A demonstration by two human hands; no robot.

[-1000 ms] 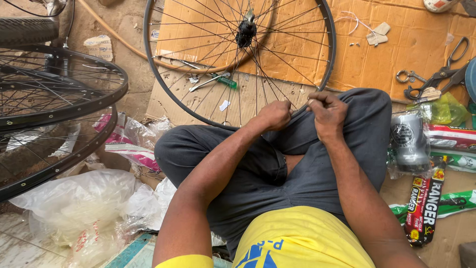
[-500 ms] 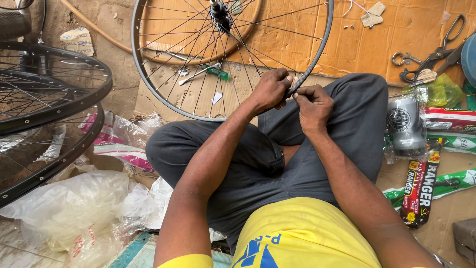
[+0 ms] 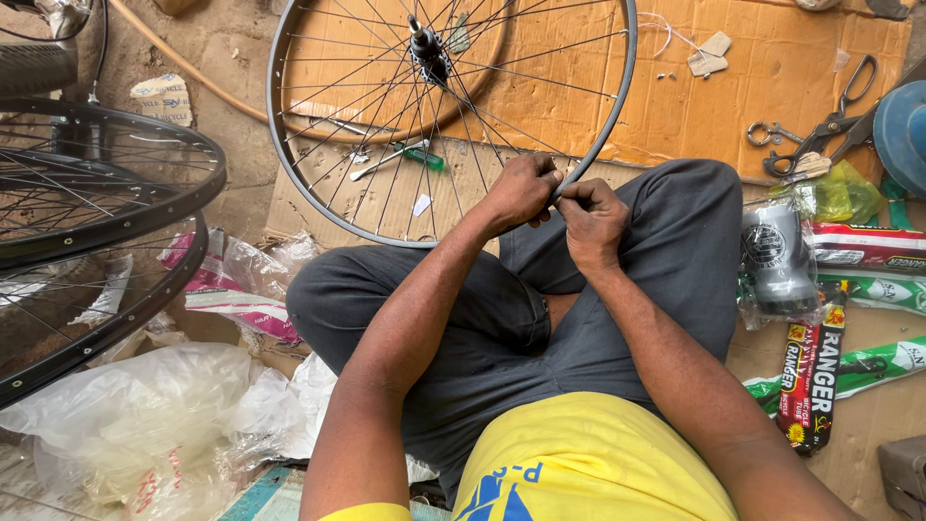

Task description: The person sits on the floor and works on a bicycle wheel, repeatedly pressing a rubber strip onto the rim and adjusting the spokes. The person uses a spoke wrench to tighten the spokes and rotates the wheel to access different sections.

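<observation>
Fingers of both hands, left hand point(image 3: 521, 188) and right hand point(image 3: 590, 220), close on the rim point(image 3: 617, 106) at the wheel's near edge, seemingly pinching a spoke end, having shifted rightward along it since a second ago, so work proceeds spoke by spoke.

Left hand point(image 3: 521, 190) and right hand point(image 3: 590, 220) pinch the wheel rim point(image 3: 617, 106) (2 spare wheels point(image 3: 116, 232) nearby).
</observation>
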